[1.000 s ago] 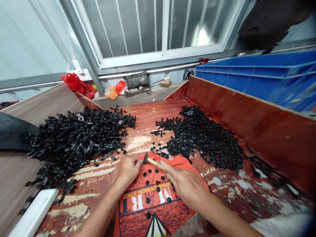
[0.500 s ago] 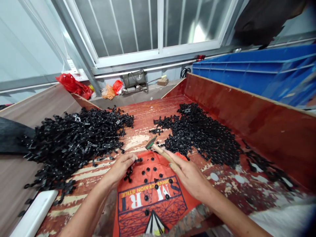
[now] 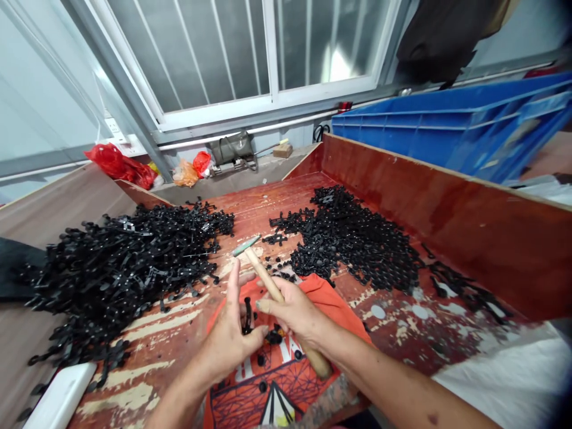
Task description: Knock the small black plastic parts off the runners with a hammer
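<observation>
"What did you have in the right hand?"

"From my end of the feed, my right hand [image 3: 291, 308] was closed around the hammer [image 3: 263, 275]. The handle slanted through the grip, its butt sticking out below over the orange cloth [image 3: 336, 300]. The head [image 3: 245, 246] sat beyond my fingers, up and to the left."

"And the left?"

"My left hand [image 3: 231, 338] was spread, fingers raised and thumb held away from them. A black part [image 3: 247, 313] stood roughly upright in that gap. I couldn't tell whether any finger touched it. The tip of the forefinger was just beside the hammer head, and I couldn't tell if they met."

"Anything under the hands?"

"More black pieces [image 3: 274, 335] lay below my right hand, near the left thumb tip. Small black knobs [image 3: 263, 386] dotted the cloth."

"And farther out?"

"One black pile [image 3: 138, 262] spread over the bench [image 3: 252, 202] beyond my left hand, and a second pile [image 3: 357, 238] lay beyond my right, both well apart from my fingers. A blue crate [image 3: 406, 126] stood behind the red side board [image 3: 429, 196]."
</observation>
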